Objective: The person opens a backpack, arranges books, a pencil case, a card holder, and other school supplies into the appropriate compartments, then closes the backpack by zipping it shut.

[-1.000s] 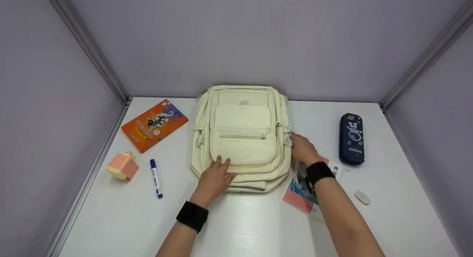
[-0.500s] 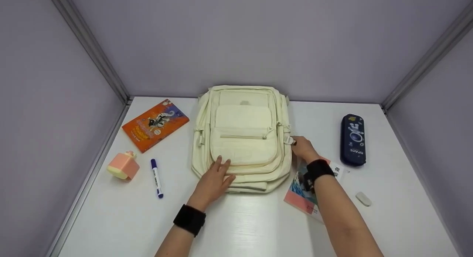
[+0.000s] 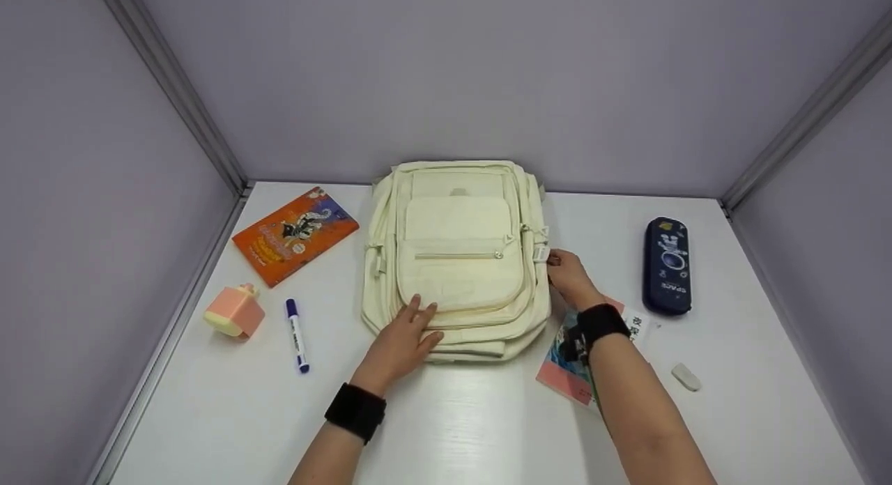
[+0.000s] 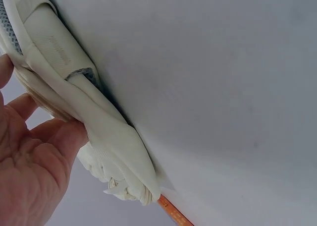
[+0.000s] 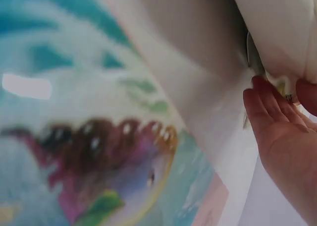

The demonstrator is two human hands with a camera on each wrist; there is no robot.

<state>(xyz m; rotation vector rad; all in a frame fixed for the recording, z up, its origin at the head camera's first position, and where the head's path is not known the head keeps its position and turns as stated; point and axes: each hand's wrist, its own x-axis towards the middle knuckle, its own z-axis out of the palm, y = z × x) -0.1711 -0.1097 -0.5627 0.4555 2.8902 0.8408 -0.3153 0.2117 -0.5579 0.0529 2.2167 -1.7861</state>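
A cream backpack (image 3: 460, 283) lies flat, front up, at the middle of the white table. On its lower front my left hand (image 3: 398, 347) rests with fingers spread; in the left wrist view the fingertips touch the bag's seamed edge. My right hand (image 3: 573, 279) is at the bag's right side, beside a small white tag (image 3: 541, 253). In the right wrist view its thumb and fingers pinch at the bag's edge, near a small shiny piece, mostly hidden. Under the right wrist lies a pink and blue book (image 3: 568, 377), partly covered by the forearm.
An orange book (image 3: 296, 235), a pink and yellow block-shaped item (image 3: 235, 312) and a blue-capped marker (image 3: 297, 337) lie to the left. To the right are a navy pencil case (image 3: 667, 265) and a white eraser (image 3: 686, 377). Grey panels (image 3: 460, 74) surround the table.
My right hand has shifted slightly along the bag's right side, and the tag beside it has turned. The left hand stays on the bag's front. The bag has barely moved.
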